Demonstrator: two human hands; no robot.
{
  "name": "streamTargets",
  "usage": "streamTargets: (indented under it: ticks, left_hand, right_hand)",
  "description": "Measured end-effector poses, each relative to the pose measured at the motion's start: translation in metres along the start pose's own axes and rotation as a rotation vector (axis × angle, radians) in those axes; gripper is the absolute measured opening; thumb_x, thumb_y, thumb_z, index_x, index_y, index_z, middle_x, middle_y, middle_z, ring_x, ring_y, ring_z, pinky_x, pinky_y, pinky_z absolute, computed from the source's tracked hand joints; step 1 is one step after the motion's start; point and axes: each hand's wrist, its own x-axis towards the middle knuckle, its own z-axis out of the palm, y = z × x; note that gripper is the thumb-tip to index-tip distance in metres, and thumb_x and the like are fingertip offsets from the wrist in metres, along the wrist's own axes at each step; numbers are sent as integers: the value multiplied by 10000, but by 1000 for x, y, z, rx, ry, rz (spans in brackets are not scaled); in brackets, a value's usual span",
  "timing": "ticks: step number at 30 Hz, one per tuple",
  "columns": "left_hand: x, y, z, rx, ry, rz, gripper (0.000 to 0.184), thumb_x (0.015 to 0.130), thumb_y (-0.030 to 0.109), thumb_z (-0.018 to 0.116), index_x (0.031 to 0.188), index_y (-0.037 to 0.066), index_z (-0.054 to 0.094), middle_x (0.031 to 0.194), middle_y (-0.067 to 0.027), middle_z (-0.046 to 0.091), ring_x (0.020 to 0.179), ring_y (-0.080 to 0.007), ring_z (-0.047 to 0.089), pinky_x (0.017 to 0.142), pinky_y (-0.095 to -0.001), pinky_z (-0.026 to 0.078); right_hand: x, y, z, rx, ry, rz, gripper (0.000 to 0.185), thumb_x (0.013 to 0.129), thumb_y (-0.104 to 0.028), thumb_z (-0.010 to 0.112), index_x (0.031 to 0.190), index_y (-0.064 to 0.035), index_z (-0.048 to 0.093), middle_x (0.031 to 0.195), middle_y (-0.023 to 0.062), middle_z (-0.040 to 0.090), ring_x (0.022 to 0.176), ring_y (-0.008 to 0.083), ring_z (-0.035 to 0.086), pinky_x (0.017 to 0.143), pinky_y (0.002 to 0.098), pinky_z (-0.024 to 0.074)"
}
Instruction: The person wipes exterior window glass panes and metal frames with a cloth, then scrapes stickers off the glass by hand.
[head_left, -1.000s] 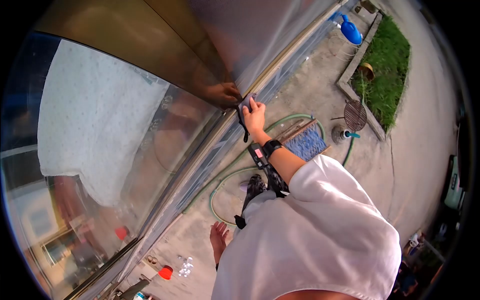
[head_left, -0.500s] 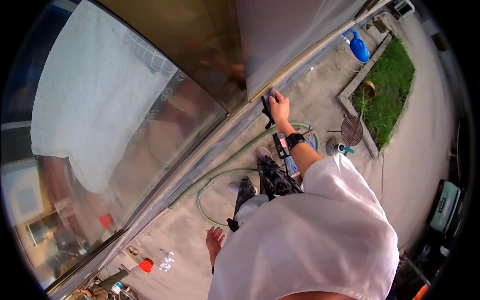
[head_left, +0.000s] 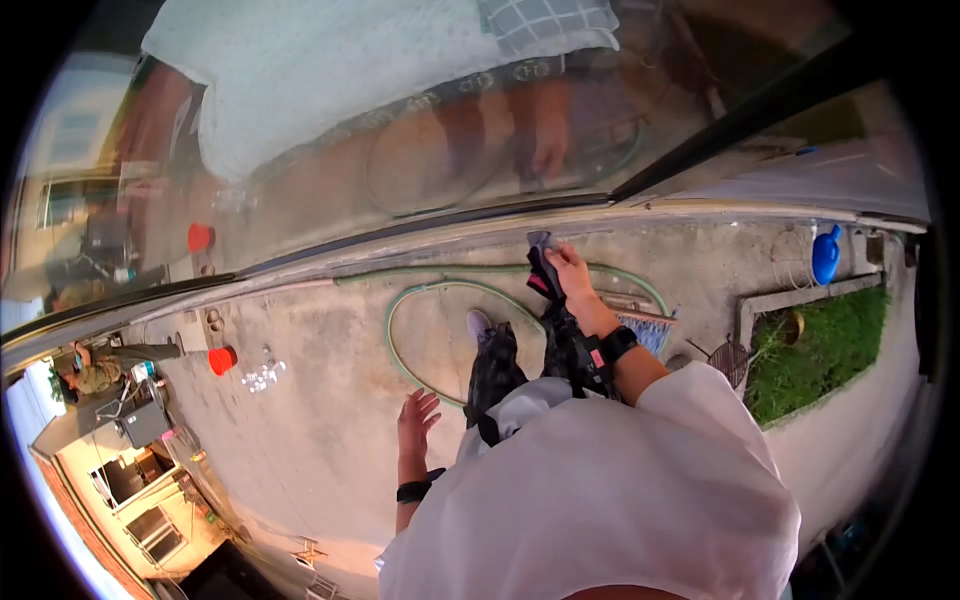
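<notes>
My right hand (head_left: 571,270) is closed around a dark grey and black cloth (head_left: 542,258) with a bit of pink on it. It is held just below the sill (head_left: 450,222) of a large glass window (head_left: 330,150); whether the cloth touches the sill I cannot tell. My left hand (head_left: 415,422) hangs low beside my body, fingers apart, with nothing in it. A green hose (head_left: 392,335) lies looped on the concrete below both hands.
A red bucket (head_left: 222,360) stands on the left, near a person (head_left: 95,370) by the wall. To the right are a blue watering can (head_left: 826,255), a round grill rack (head_left: 727,362) and a bordered grass bed (head_left: 820,345). A blue-bristled broom (head_left: 648,330) lies near my right arm.
My view has turned left, so the window runs across the top. My right hand, still holding the cloth, has come down from the window's frame. My left hand stays low and open.
</notes>
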Motion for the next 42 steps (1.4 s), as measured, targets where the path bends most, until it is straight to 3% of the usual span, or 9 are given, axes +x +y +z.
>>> streamTargets:
  ticks: [2, 8, 17, 19, 27, 30, 34, 37, 42]
  left_hand:
    - [-17, -6, -13, -59, -51, 99, 520, 954, 432, 371, 1279, 32, 435, 1137, -113, 587, 1051, -217, 562, 809, -341, 478]
    - [-29, -58, -95, -261, 120, 49, 508, 959, 427, 366, 1255, 25, 458, 1118, -115, 599, 1024, -212, 576, 803, -329, 478]
    - [8, -40, -228, -210, 69, 126, 481, 940, 410, 442, 1259, 51, 469, 1173, -104, 578, 1095, -213, 546, 864, -343, 453]
    - [15, -14, -249, -149, -18, 322, 515, 914, 398, 507, 1299, 61, 447, 1266, -93, 516, 1179, -214, 484, 933, -357, 408]
    - [69, 85, -248, -243, -255, 534, 566, 877, 347, 593, 1301, 9, 433, 1253, -80, 501, 1112, -155, 496, 922, -298, 399]
    - [98, 94, -246, -297, -132, 416, 396, 828, 218, 677, 1095, -59, 582, 930, -41, 624, 847, -81, 542, 786, -235, 437]
    - [111, 114, -251, -131, 109, 508, 363, 822, 226, 676, 1036, -57, 596, 876, -48, 633, 799, -101, 556, 735, -243, 447]
    - [119, 139, -266, 62, 311, 886, 348, 815, 242, 673, 1025, -25, 599, 813, -75, 634, 724, -132, 572, 664, -274, 462]
    - [125, 174, -291, 585, 627, 877, 264, 818, 250, 632, 957, 28, 607, 723, -162, 608, 661, -323, 600, 607, -375, 468]
  right_hand:
    - [-47, -22, 44, -102, -325, 120, 459, 837, -172, 656, 1244, -16, 512, 1089, 44, 598, 967, 128, 545, 828, 258, 417]
    - [19, 41, 63, 190, 279, -169, 442, 871, -176, 619, 1239, -44, 413, 959, -1, 522, 817, 107, 526, 709, 256, 449]
    - [-126, 116, 309, -14, -701, 315, 304, 866, -171, 559, 1137, -32, 577, 1083, 75, 614, 934, 165, 596, 828, 286, 478]
    - [-158, 147, 324, 134, -667, 640, 278, 893, -218, 496, 1090, -48, 593, 1075, 96, 623, 952, 209, 603, 863, 336, 480]
    - [-244, 160, 393, 158, -657, 662, 358, 898, -343, 450, 1067, -63, 595, 1056, 88, 630, 964, 243, 599, 892, 384, 466]
    - [-233, 161, 409, 172, -623, 637, 353, 894, -329, 439, 1070, -65, 593, 1058, 95, 627, 975, 248, 595, 894, 382, 464]
    - [-217, 155, 435, 214, -702, 694, 341, 893, -294, 428, 1091, -67, 589, 1092, 96, 619, 1015, 245, 581, 912, 393, 445]
    - [-186, 164, 454, 296, -866, 704, 376, 915, -286, 399, 1184, -57, 527, 1188, 98, 580, 1089, 225, 545, 954, 393, 398]
    - [-155, 165, 461, -49, -702, 410, 400, 942, -313, 400, 1260, -78, 455, 1237, 89, 555, 1134, 199, 524, 958, 350, 381]
